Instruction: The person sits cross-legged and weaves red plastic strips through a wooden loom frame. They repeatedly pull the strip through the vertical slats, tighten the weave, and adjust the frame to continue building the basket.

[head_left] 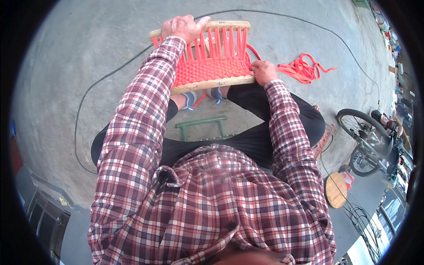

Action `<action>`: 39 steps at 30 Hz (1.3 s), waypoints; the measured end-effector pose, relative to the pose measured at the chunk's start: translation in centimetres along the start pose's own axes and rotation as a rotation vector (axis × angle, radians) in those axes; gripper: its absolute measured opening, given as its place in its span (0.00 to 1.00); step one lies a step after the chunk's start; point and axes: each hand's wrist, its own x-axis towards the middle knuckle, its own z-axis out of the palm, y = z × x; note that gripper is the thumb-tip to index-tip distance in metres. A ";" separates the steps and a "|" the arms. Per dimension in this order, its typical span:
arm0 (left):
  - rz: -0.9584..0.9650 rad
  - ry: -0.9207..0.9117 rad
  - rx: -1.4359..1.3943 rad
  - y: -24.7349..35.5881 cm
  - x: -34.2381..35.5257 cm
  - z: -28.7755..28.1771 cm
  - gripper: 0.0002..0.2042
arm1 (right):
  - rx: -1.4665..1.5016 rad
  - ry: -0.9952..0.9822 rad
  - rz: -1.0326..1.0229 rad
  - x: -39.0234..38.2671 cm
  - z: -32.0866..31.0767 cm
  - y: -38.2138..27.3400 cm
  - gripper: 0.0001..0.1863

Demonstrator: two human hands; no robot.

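Note:
A small wooden frame (226, 25) with pink-red straps (213, 67) is held above my legs; the straps are tightly woven along the lower half and run in separate strands up to the top rail. My left hand (182, 27) grips the top rail near its left end, thumb stretched rightward along it. My right hand (264, 71) is closed on the frame's lower right corner. A loose tangle of the same strap (304, 70) lies on the concrete floor to the right, with a length running toward the frame.
A thin cable (309, 23) loops across the concrete floor (88, 53). A green metal piece (203, 121) lies between my bent legs. At right are a bicycle (362, 137), a round wooden board (335, 190), coiled cables (360, 221) and assorted clutter along the edge.

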 end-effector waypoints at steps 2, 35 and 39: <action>0.005 0.021 -0.015 -0.1 -0.1 -0.3 0.33 | 0.019 0.050 0.030 0.0 -0.5 -0.4 0.10; -0.018 0.147 -0.116 1.1 -1.8 -1.9 0.31 | -0.211 0.152 -0.439 -4.2 -0.4 -13.5 0.46; 0.006 -0.181 -0.167 2.5 -5.8 -2.7 0.23 | -0.138 0.072 -0.406 -3.7 0.2 -13.1 0.45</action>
